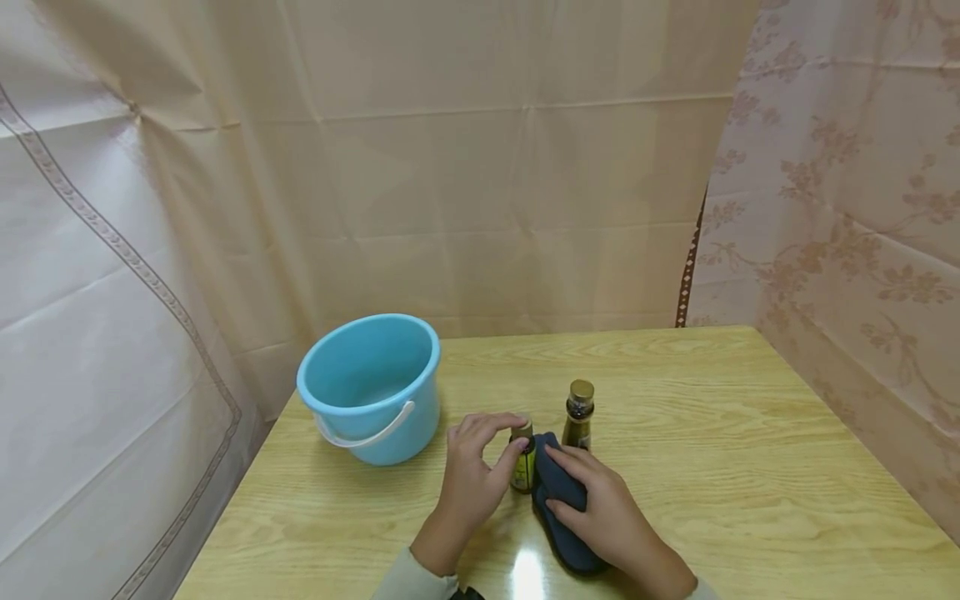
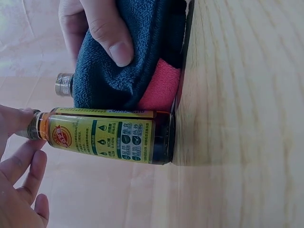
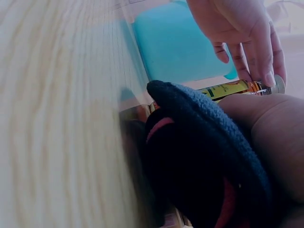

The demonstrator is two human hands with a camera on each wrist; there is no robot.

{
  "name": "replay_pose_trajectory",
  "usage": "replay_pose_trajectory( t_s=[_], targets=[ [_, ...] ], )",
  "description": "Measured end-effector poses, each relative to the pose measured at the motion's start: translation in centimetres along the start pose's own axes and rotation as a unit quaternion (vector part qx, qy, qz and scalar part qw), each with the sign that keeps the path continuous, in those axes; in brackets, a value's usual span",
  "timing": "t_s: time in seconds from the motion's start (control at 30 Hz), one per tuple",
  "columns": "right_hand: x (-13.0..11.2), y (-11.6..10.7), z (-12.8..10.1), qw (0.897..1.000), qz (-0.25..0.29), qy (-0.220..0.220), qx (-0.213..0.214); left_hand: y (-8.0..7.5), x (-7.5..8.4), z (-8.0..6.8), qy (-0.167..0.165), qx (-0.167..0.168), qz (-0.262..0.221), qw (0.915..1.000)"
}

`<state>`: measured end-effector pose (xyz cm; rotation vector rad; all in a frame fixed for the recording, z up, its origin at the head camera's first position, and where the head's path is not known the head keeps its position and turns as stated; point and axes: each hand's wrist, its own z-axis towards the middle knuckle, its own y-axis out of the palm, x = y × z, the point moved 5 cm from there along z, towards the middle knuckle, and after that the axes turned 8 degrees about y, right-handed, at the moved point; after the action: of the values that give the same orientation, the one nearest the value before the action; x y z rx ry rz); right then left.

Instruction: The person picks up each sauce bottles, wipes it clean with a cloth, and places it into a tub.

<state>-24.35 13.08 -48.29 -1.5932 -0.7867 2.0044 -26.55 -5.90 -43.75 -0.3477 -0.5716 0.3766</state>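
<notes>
My left hand (image 1: 476, 471) pinches the cap of a small glass bottle (image 1: 522, 472) between thumb and forefinger. The bottle stands upright on the table; in the left wrist view its yellow-green label (image 2: 102, 135) and dark contents show. Close against its right side is a dark blue plush slipper (image 1: 573, 546) with pinkish-red parts. The thumb and fingers of my right hand (image 1: 611, 512) grip the slipper's raised upper part. Just beyond that hand stands a second dark bottle (image 1: 578, 417) with a gold cap, its lower part hidden.
A light blue bucket (image 1: 423, 417) with a white handle (image 1: 375, 437) stands at the table's left side. The wooden table (image 1: 750, 467) extends to the right of my hands. Beige and patterned cloths hang behind it and at both sides.
</notes>
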Motion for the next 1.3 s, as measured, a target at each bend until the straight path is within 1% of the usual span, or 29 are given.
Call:
replay_pose_trajectory(
  t_s=[0.1, 0.27, 0.43, 0.57, 0.67, 0.77, 1.0, 1.17, 1.3],
  targets=[
    [0.1, 0.1, 0.1, 1.0, -0.001, 0.008, -0.002, 0.0, 0.1, 0.0, 0.004, 0.004, 0.003, 1.0],
    [0.2, 0.2, 0.2, 1.0, -0.003, 0.01, -0.003, -0.2, 0.1, 0.0, 0.007, 0.016, 0.012, 0.9998],
    [0.1, 0.2, 0.2, 1.0, -0.005, 0.007, -0.002, -0.2, -0.1, 0.1, 0.004, 0.022, 0.012, 0.9997],
    [0.0, 0.1, 0.1, 1.0, -0.006, -0.005, 0.005, -0.2, -0.3, 0.1, 0.001, 0.023, 0.013, 0.9997],
    [-0.2, -0.1, -0.1, 0.999, -0.006, -0.026, 0.02, -0.2, -0.3, 0.0, 0.001, 0.022, 0.013, 0.9997],
    [-0.5, -0.4, -0.2, 0.998, -0.002, -0.053, 0.045, -0.1, -0.3, 0.0, 0.001, 0.018, 0.011, 0.9998],
    [-1.4, -1.2, -0.6, 0.988, 0.006, -0.114, 0.106, -0.1, -0.1, 0.1, 0.001, 0.005, 0.017, 0.9998],
    [-1.9, -1.5, -1.0, 0.981, 0.015, -0.137, 0.135, 0.0, -0.1, 0.1, -0.002, -0.001, 0.019, 0.9998],
    [-2.0, -1.5, -0.9, 0.982, 0.018, -0.134, 0.132, 0.0, -0.2, 0.0, -0.001, 0.0, 0.018, 0.9998]
  ],
)
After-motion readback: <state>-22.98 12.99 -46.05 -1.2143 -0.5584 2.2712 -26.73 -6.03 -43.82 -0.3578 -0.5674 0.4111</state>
